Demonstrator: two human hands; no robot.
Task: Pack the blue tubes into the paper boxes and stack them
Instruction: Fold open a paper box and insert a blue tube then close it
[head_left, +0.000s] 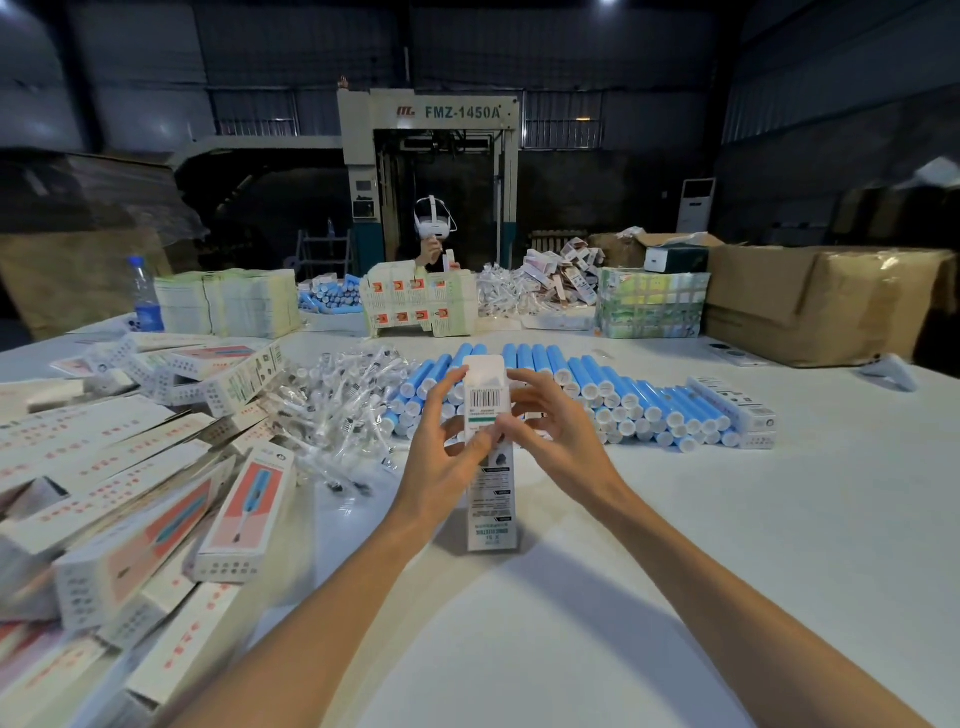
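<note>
Box (491, 483) stands upright on the desk (675, 545) near the blue tubes (613, 400), top flap (483, 368) open, fingers of left hand (441, 462) and right hand (558, 436) curled round its upper sides; advise holding it square while tucking the flap.

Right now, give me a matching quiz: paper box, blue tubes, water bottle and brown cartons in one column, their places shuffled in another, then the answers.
1 paper box
2 blue tubes
3 water bottle
4 brown cartons

A far left, at the back
B far right, at the back
C upright, held between left hand and right hand
D piled just beyond the hands

Pairs: 1-C, 2-D, 3-A, 4-B
</note>
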